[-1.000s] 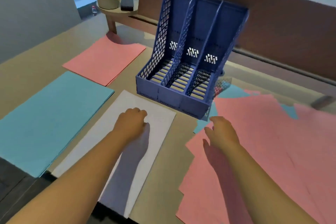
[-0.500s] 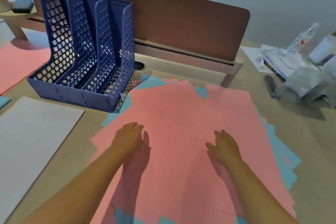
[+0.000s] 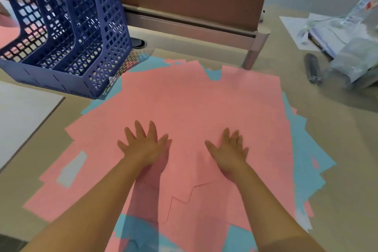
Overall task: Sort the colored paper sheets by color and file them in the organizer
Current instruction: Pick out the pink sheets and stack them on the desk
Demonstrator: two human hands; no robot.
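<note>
- L hand (image 3: 144, 145): palm down on pink sheets (image 3: 196, 108), fingers spread wide, flat, holding nothing.
- R hand (image 3: 230, 149): flat on same pink top layer, fingers straight, narrower spread, no grip.
- Messy pile center of desk (image 3: 337, 170); blue sheets (image 3: 306, 149) poke out under pink at R, far and near edges.
- Blue organizer (image 3: 67, 32) upper L, 3 slots, corner touching pile.
- White sheet (image 3: 22, 112) far L, apart from pile.
- Plastic bags (image 3: 351, 51) + dark cylinder (image 3: 313, 71) at R.
</note>
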